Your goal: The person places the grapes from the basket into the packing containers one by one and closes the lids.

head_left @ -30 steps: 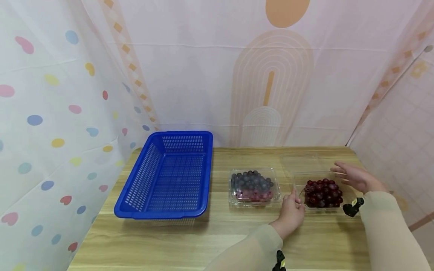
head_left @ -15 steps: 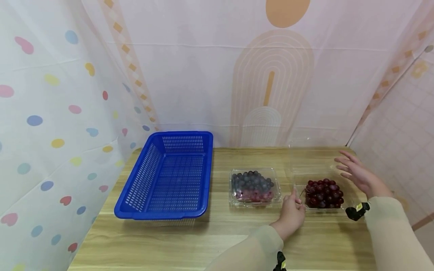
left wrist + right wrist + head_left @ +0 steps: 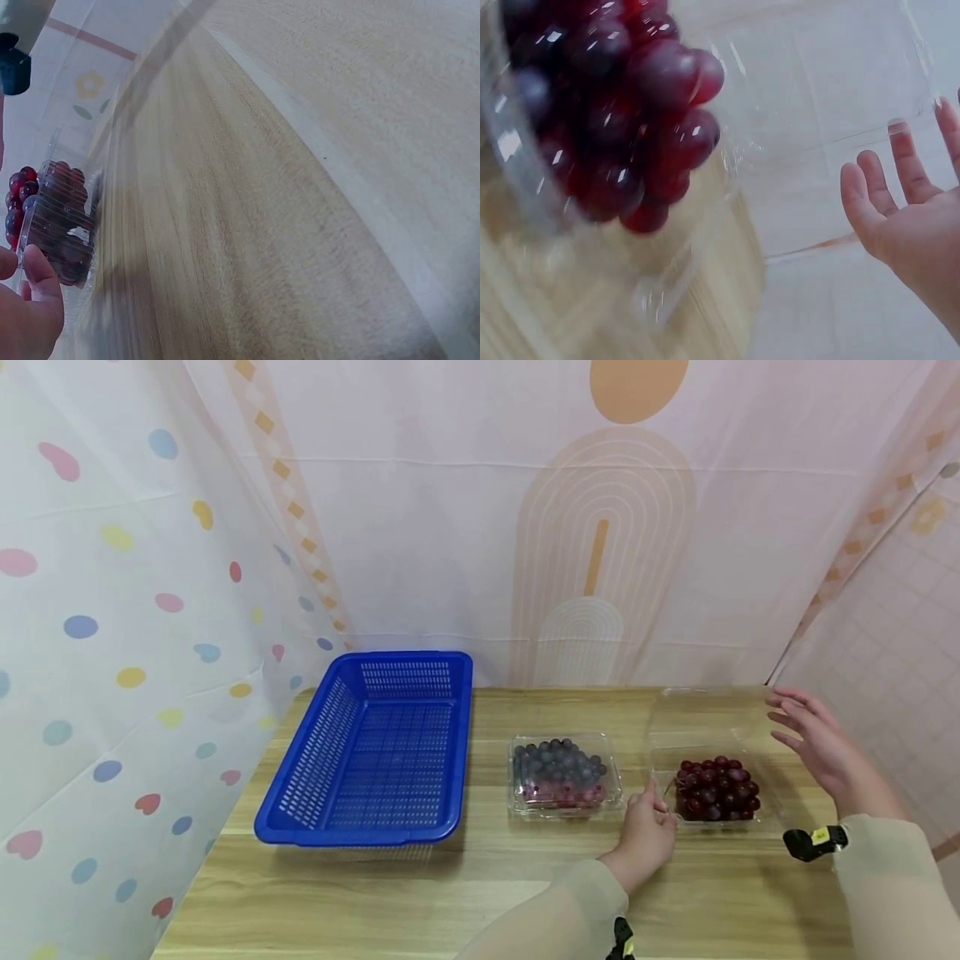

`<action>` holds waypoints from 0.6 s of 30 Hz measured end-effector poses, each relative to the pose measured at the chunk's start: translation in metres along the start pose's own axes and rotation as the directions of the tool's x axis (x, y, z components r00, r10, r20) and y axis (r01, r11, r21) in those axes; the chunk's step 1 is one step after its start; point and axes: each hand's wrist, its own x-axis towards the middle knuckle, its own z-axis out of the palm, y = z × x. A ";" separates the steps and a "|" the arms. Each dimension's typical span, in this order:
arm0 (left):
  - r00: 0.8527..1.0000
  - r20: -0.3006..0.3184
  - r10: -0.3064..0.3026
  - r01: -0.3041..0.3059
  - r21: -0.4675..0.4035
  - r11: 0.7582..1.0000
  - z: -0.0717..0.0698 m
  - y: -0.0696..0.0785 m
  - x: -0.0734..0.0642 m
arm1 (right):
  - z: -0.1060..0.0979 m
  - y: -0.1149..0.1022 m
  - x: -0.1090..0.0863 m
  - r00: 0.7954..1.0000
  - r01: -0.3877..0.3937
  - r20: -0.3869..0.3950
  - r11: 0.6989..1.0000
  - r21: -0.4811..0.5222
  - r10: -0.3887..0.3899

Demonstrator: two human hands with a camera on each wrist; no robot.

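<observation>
A clear plastic clamshell box point(image 3: 660, 768) with dark red grapes point(image 3: 716, 789) stands at the right of the table. My left hand point(image 3: 641, 839) pinches its front left rim; in the left wrist view the thumb and forefinger point(image 3: 41, 274) meet at that rim. The box's transparent lid point(image 3: 701, 714) is raised behind the grapes; its exact tilt is hard to see. My right hand point(image 3: 817, 739) is spread beside the lid's right edge, fingers straight and apart. In the right wrist view its fingertips point(image 3: 900, 127) lie by the lid; I cannot tell whether they touch it.
Left of this box sits another clear box point(image 3: 525, 806), closed, with dark grapes point(image 3: 558, 762) and pinkish ones in it. A blue perforated basket point(image 3: 457, 760) stands farther left on the wooden table point(image 3: 487, 902). Patterned curtains point(image 3: 420, 527) hang behind and at the sides.
The lid has swung up from lying back, and its top edge appears lower than half a second ago. My right hand has moved right and slightly up; the left hand stays at the rim.
</observation>
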 end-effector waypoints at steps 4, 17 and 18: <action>1.000 -0.009 0.014 -0.014 0.012 1.000 0.000 -0.001 0.000 | 0.000 0.000 -0.013 0.998 -0.003 -0.060 0.996 -0.089 -0.003; 0.999 0.005 -0.035 0.035 -0.024 0.999 0.000 0.002 0.000 | -0.001 0.014 -0.048 0.989 -0.120 -0.122 0.913 -0.389 0.078; 0.999 0.006 -0.041 0.042 -0.030 0.999 0.000 0.002 0.000 | -0.002 0.015 -0.050 0.991 -0.115 -0.113 0.915 -0.387 0.077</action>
